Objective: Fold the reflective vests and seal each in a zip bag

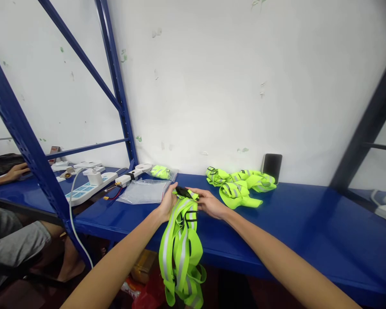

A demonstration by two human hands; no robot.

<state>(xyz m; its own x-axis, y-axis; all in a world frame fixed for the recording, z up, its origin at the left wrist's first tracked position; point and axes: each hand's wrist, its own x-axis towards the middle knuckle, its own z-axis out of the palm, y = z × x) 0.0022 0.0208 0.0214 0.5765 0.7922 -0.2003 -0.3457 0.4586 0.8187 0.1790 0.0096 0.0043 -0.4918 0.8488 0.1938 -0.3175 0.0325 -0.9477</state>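
Both hands grip a neon yellow-green reflective strap harness near its black buckle. Its silver-striped straps hang in loops over the table's front edge. My left hand is closed on the harness's left side, by the buckle. From the right, my right hand pinches the upper part, its fingertips partly hidden behind the strap. More reflective straps in the same colour lie in a loose heap on the blue table, to the right of my right hand.
A clear plastic bag and a bagged bundle of green straps lie left of my hands. A power strip with a white cable is further left. A dark phone leans on the wall. Another person's hand rests beyond the blue post.
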